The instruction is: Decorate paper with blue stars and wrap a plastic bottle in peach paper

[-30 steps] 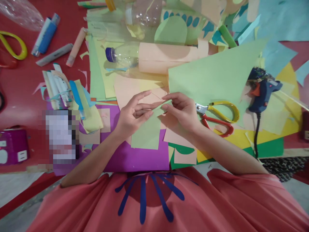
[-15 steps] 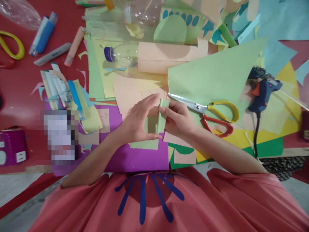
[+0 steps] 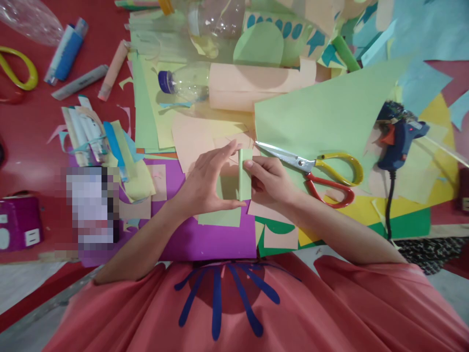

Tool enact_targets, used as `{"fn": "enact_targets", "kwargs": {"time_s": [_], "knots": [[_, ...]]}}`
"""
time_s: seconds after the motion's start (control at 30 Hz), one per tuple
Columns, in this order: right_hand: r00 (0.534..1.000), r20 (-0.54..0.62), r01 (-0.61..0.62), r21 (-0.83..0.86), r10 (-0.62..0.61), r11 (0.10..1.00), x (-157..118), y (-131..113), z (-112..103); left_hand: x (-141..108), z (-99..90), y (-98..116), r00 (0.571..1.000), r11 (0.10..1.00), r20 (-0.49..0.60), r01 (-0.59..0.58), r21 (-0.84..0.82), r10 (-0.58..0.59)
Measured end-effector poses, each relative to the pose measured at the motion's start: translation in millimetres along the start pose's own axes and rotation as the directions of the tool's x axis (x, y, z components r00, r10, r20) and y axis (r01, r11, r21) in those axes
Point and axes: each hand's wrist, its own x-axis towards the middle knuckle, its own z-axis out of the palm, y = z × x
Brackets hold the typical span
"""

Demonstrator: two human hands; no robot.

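Observation:
A small light-green piece of paper [image 3: 246, 176] with a narrow rolled or folded left edge stands upright between my hands. My right hand [image 3: 271, 178] pinches its right side, thumb on the front and the other fingers curled behind. My left hand [image 3: 203, 181] curves like a C, its fingertips at the paper's top end and its thumb at the bottom end. Beneath lie another light-green sheet [image 3: 220, 218] and a purple sheet [image 3: 205, 244]. Scissors [image 3: 302, 164] with one yellow and one red handle lie with blades apart, just right of my right hand.
A blue glue gun [image 3: 397, 146] with its cord lies at right. Behind my hands rests a plastic bottle [image 3: 190, 83] wrapped in pale pink paper [image 3: 252, 88]. Markers [image 3: 86, 129] and a blurred-out rectangular object [image 3: 91, 205] are at left. Paper scraps cover much of the red table [image 3: 32, 122].
The green paper has turned slightly and its rolled edge stands straighter. My left fingertips and thumb have closed in on its two ends. My right hand has shifted slightly down.

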Motion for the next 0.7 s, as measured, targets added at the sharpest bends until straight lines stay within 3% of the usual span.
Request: {"fn": "enact_targets", "kwargs": {"time_s": [0.2,0.4,0.53,0.7], "knots": [[0.997,-0.024,0.064,-0.129,-0.068,0.99,-0.9,-4.4,-1.1,2.7,-3.7,0.7,0.989,0.979,0.002,-0.149,0.138,0.151],[0.995,-0.028,0.084,-0.257,-0.095,0.963,-2.7,-1.9,0.1,1.7,-4.3,3.0,0.99,0.972,0.053,-0.14,0.189,0.132],[0.995,-0.044,0.075,-0.227,-0.087,0.971,-1.8,2.5,2.1,0.4,-3.8,4.4,0.991,0.972,0.064,-0.125,0.197,0.115],[0.997,0.071,0.011,-0.046,-0.007,0.999,-4.8,0.8,1.9,-0.7,-1.4,3.1,0.989,0.966,0.039,-0.147,0.211,0.142]]}}
